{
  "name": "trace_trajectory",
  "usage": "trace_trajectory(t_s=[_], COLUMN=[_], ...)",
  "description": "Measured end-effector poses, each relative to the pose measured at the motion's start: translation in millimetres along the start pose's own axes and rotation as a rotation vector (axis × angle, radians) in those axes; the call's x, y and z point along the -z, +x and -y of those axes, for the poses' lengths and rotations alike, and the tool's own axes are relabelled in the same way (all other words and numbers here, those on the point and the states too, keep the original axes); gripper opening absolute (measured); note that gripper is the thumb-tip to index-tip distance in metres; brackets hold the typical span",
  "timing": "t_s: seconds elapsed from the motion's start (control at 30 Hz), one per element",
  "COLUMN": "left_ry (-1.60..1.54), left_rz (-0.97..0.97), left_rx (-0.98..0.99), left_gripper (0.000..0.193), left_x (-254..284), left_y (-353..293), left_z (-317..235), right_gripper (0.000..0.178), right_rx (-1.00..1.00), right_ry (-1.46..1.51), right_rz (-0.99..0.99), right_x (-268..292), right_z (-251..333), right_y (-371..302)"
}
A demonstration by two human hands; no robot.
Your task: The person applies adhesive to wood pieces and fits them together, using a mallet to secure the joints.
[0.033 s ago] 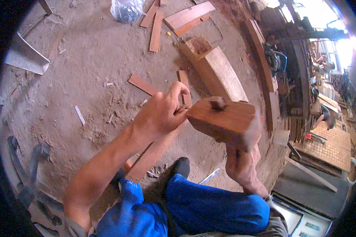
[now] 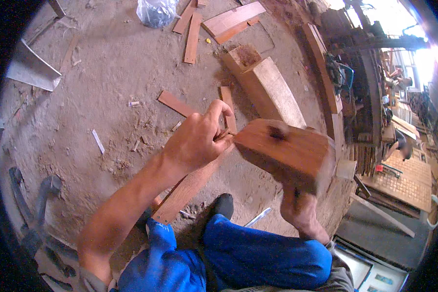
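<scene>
My left hand (image 2: pixel 197 138) is closed in a pinch above a reddish wooden strip (image 2: pixel 192 187). A thin dark tip shows at its fingertips, too small to name. The strip slants from under this hand down toward my left foot, with small holes near its lower end. My right hand (image 2: pixel 298 202) is closed round a wooden mallet (image 2: pixel 287 146), whose blocky head hides most of the fingers and the handle. The head's left end is very close to my left fingertips; whether they touch, I cannot tell.
Beyond my hands lies a thick timber block (image 2: pixel 272 90) on the dirt floor. Loose boards (image 2: pixel 192 39) and a clear plastic bag (image 2: pixel 156 12) are farther off. A dark metal object (image 2: pixel 34 214) stands at left, stacked timber (image 2: pixel 370 97) at right.
The mallet head has moved slightly right, away from my left hand, and turned a little. The wooden strip's near end has shifted slightly left. My left hand is almost still.
</scene>
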State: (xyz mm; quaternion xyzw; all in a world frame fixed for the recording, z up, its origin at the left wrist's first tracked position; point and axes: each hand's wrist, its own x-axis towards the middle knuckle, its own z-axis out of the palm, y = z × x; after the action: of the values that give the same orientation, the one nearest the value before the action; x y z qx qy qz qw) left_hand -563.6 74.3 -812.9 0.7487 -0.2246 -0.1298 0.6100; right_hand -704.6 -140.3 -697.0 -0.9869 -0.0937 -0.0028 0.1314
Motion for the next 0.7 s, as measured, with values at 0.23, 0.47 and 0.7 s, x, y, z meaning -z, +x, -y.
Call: trace_trajectory(t_s=[0.23, 0.47, 0.7], left_ry=[0.063, -0.018, 0.033], left_rz=[0.018, -0.007, -0.010], left_rx=[0.079, 0.050, 0.066], left_gripper=[0.040, 0.030, 0.025], left_x=[2, -1, 2], left_y=[-4, -2, 1], left_z=[0, -4, -7], right_gripper=[0.029, 0.022, 0.026], right_rx=[-0.146, -0.140, -0.096], right_ry=[0.076, 0.047, 0.037], right_rz=[0.065, 0.126, 0.001], right_x=[9, 16, 11], right_z=[11, 9, 1], right_y=[11, 9, 0])
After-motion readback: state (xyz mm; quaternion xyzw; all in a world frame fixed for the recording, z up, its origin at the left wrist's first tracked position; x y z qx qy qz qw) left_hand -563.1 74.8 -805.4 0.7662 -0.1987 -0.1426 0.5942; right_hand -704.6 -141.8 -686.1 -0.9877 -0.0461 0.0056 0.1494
